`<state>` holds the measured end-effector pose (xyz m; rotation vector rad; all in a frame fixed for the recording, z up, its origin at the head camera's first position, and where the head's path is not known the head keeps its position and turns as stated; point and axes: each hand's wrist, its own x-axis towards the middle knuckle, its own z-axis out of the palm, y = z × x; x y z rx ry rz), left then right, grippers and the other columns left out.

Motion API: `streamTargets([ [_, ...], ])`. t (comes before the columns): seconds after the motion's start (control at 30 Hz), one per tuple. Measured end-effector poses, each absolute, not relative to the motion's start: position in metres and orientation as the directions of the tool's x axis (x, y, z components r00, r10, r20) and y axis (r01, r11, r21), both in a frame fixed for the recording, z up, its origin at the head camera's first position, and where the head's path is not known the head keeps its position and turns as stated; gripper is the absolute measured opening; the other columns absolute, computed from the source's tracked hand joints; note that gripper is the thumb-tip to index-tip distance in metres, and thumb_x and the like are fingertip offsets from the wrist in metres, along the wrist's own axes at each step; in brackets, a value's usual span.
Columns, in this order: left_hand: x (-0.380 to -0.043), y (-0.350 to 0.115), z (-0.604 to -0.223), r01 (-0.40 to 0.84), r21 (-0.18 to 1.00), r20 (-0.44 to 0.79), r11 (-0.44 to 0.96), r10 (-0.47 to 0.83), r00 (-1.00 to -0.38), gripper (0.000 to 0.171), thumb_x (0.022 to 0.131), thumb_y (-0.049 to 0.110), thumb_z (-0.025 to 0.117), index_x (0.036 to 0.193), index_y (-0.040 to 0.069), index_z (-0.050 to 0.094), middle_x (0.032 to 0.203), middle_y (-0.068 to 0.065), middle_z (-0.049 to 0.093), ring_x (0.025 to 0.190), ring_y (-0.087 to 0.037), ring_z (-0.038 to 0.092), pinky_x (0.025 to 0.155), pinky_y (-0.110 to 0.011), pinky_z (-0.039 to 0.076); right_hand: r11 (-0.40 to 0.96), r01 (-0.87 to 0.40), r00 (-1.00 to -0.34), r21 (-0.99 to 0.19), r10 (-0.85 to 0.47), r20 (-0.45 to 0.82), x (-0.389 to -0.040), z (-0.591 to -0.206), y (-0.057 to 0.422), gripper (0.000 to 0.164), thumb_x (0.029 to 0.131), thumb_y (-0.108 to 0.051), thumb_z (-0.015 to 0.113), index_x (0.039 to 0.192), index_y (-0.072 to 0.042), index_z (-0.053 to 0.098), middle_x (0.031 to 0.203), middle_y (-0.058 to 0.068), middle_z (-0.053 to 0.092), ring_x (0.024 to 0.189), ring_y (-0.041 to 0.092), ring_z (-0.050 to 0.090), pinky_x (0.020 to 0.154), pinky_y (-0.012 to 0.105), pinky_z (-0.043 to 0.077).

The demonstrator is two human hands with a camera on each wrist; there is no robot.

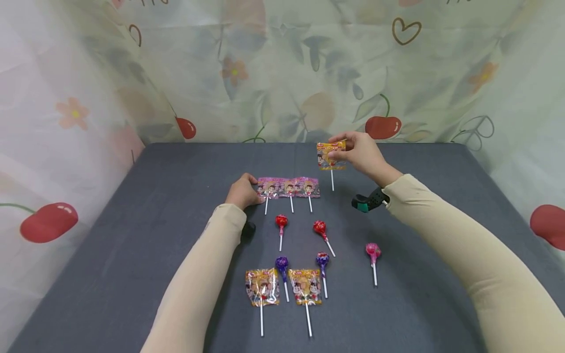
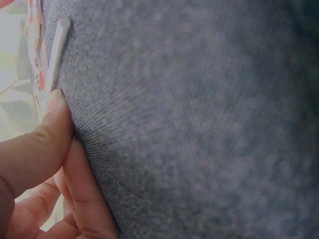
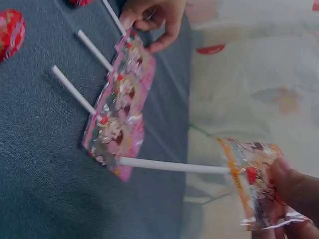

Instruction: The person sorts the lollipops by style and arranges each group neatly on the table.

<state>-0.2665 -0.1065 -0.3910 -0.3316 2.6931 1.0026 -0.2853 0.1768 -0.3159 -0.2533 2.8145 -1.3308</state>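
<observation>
My right hand point(image 1: 364, 155) pinches the wrapper of a yellow-edged flat lollipop point(image 1: 324, 158) above the table's far part, its white stick pointing down. Three pink-wrapped flat lollipops point(image 1: 289, 188) lie in a row to its left, wrappers overlapping or edge to edge. At the left end of that row my left hand point(image 1: 243, 191) holds the edge of the leftmost pink lollipop point(image 1: 270, 190) between thumb and fingers, low at the table. The left wrist view shows the thumb point(image 2: 57, 107) beside that lollipop's white stick point(image 2: 59, 50). Part of the wrapper lies behind the left fingers.
Nearer me lie two red ball lollipops point(image 1: 320, 227), two purple ones point(image 1: 281, 264) and a pink one point(image 1: 372, 250) at the right. Two yellow-edged flat lollipops point(image 1: 263, 286) lie at the front of the dark table point(image 1: 132, 274). A patterned curtain point(image 1: 282, 73) stands behind the table.
</observation>
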Motion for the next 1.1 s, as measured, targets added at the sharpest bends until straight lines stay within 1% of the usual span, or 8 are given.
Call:
streamTargets([
  [0.1,-0.267,-0.107,-0.391,-0.297,0.606,-0.309,0.738,-0.126,-0.943,0.051,0.083,0.014,0.076,0.126,0.011,0.048,0.132,-0.018,0.053,0.107,-0.030,0.049,0.095,-0.042,0.040,0.634,-0.094,-0.988,-0.767,-0.155,-0.007,-0.292,-0.327,0.173,0.037,0.087,-0.023,0.073,0.121,-0.012,0.065,0.103,0.013,0.071,0.086,0.018,0.060,0.069,0.032,0.041],
  [0.17,-0.267,-0.107,-0.391,-0.296,0.602,-0.308,0.742,-0.126,-0.943,0.051,0.083,0.014,0.076,0.126,0.011,0.048,0.132,-0.018,0.053,0.106,-0.030,0.049,0.094,-0.041,0.040,0.644,-0.060,-0.987,-0.762,-0.153,-0.051,-0.295,-0.334,0.171,0.038,0.086,-0.022,0.074,0.121,-0.010,0.065,0.105,0.014,0.070,0.085,0.018,0.059,0.072,0.035,0.042],
  [0.33,-0.267,-0.108,-0.391,-0.301,0.592,-0.312,0.748,-0.132,-0.941,0.051,0.083,0.015,0.077,0.125,0.011,0.048,0.131,-0.018,0.053,0.106,-0.030,0.049,0.093,-0.041,0.040,0.645,0.071,-0.973,-0.761,-0.125,-0.196,-0.298,-0.353,0.169,0.037,0.087,-0.017,0.073,0.122,-0.007,0.064,0.119,0.017,0.065,0.090,0.020,0.061,0.084,0.037,0.049],
  [0.47,-0.267,-0.107,-0.389,-0.304,0.595,-0.317,0.744,-0.130,-0.940,0.051,0.083,0.015,0.077,0.125,0.011,0.048,0.130,-0.018,0.053,0.106,-0.030,0.049,0.093,-0.041,0.040,0.638,0.142,-0.962,-0.757,-0.091,-0.257,-0.300,-0.364,0.172,0.037,0.087,-0.015,0.072,0.123,-0.006,0.064,0.124,0.017,0.062,0.090,0.019,0.059,0.083,0.033,0.050],
  [0.6,-0.267,-0.107,-0.389,-0.298,0.591,-0.312,0.750,-0.129,-0.941,0.051,0.083,0.015,0.077,0.125,0.011,0.048,0.130,-0.018,0.053,0.106,-0.030,0.048,0.093,-0.041,0.040,0.626,0.165,-0.956,-0.763,-0.089,-0.280,-0.302,-0.371,0.175,0.039,0.088,-0.016,0.072,0.124,-0.006,0.064,0.123,0.017,0.061,0.088,0.019,0.058,0.079,0.029,0.050],
  [0.8,-0.266,-0.107,-0.388,-0.302,0.593,-0.318,0.746,-0.128,-0.939,0.051,0.083,0.015,0.076,0.125,0.011,0.048,0.130,-0.018,0.053,0.105,-0.030,0.048,0.093,-0.041,0.040,0.614,0.188,-0.951,-0.766,-0.080,-0.298,-0.301,-0.379,0.176,0.039,0.087,-0.014,0.072,0.124,-0.006,0.064,0.124,0.016,0.061,0.090,0.021,0.056,0.079,0.029,0.049],
  [0.93,-0.266,-0.109,-0.388,-0.293,0.594,-0.314,0.749,-0.120,-0.942,0.052,0.083,0.015,0.077,0.125,0.010,0.048,0.130,-0.018,0.053,0.105,-0.030,0.048,0.093,-0.041,0.041,0.633,0.176,-0.960,-0.754,-0.059,-0.274,-0.300,-0.382,0.175,0.039,0.086,-0.015,0.073,0.123,-0.006,0.065,0.126,0.017,0.060,0.091,0.021,0.056,0.084,0.033,0.049],
  [1.1,-0.267,-0.110,-0.388,-0.297,0.595,-0.317,0.747,-0.122,-0.941,0.051,0.083,0.015,0.077,0.125,0.011,0.048,0.130,-0.018,0.053,0.106,-0.030,0.048,0.094,-0.041,0.040,0.686,0.127,-0.973,-0.717,-0.056,-0.226,-0.299,-0.382,0.174,0.038,0.087,-0.016,0.073,0.122,-0.004,0.065,0.125,0.018,0.060,0.094,0.025,0.055,0.091,0.039,0.048],
])
